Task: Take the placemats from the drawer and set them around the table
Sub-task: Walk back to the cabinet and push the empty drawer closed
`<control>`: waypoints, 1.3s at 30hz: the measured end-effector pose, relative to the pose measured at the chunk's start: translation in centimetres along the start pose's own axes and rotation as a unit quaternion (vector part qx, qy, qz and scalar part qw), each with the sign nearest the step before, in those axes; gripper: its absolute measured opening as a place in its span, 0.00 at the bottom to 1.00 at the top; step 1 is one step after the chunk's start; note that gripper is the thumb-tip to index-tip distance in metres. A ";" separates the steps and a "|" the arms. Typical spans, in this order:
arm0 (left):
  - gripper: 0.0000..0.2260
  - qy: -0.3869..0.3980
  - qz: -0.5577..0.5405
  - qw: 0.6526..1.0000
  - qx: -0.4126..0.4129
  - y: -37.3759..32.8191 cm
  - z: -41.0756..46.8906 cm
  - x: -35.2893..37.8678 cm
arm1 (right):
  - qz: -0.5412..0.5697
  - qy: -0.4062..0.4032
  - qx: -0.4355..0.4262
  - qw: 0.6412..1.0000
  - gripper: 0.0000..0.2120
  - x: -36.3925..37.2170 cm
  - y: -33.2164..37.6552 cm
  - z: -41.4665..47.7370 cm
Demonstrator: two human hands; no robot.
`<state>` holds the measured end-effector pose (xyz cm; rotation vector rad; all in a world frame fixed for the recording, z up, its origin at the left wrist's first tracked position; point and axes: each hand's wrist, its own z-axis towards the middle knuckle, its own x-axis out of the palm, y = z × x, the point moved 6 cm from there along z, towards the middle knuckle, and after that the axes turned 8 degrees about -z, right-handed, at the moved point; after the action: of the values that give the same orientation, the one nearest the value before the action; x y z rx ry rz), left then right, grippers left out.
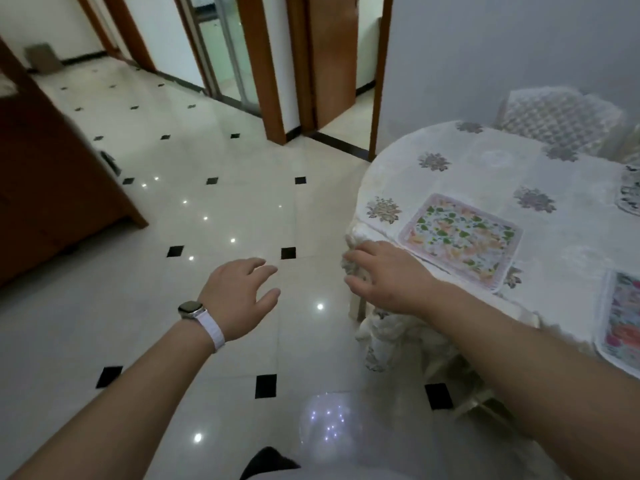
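A round table (485,161) under a white flowered cloth fills the right side. A floral placemat (460,237) lies flat near its left edge. A second placemat (620,323) lies at the right border, partly cut off. A third patterned mat (630,192) shows only its edge further back. My right hand (384,275) hovers over the table's left edge beside the first placemat, fingers spread, holding nothing. My left hand (239,296), with a white watch on the wrist, hangs open over the floor left of the table.
A brown wooden cabinet (59,188) stands at the left. Glossy tiled floor (214,209) stretches toward wooden door frames (273,81) at the back. A covered chair (557,119) sits behind the table against the wall.
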<state>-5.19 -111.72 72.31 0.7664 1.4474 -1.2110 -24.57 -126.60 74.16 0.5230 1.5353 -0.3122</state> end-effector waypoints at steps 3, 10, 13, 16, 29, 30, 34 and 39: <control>0.25 -0.023 0.005 0.998 -0.057 4.6 -4.7 -1.7 | -0.022 0.009 -0.068 0.997 0.27 0.4 5.9 2.7; 0.25 -0.056 0.003 0.978 -0.199 17.1 -18.7 -5.0 | -0.033 0.022 -0.203 0.978 0.26 2.9 23.4 8.9; 0.25 -0.072 0.006 0.963 -0.260 23.0 -26.0 -6.3 | -0.041 0.035 -0.272 0.961 0.26 4.8 32.6 10.0; 0.25 -0.093 0.012 0.947 -0.306 27.9 -32.5 -7.9 | -0.056 0.044 -0.327 0.942 0.27 6.3 41.2 10.9; 0.23 -0.197 0.014 0.817 -0.541 32.6 -60.4 -9.3 | -0.092 0.051 -0.587 0.803 0.25 10.0 70.6 5.0; 0.23 -0.203 0.009 0.800 -0.565 32.1 -62.4 -8.7 | -0.096 0.055 -0.609 0.785 0.25 10.5 72.5 4.0; 0.22 -0.224 -0.001 0.732 -0.644 29.4 -69.8 -6.8 | -0.106 0.060 -0.691 0.713 0.26 12.2 79.9 -0.7; 0.25 -0.235 -0.011 0.653 -0.720 25.8 -75.3 -4.8 | -0.091 0.084 -0.770 0.626 0.26 15.0 85.9 -6.3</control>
<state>-3.72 -32.29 65.05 -0.6534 1.4188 0.0538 13.96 -48.17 70.38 -1.0173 1.4624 0.9453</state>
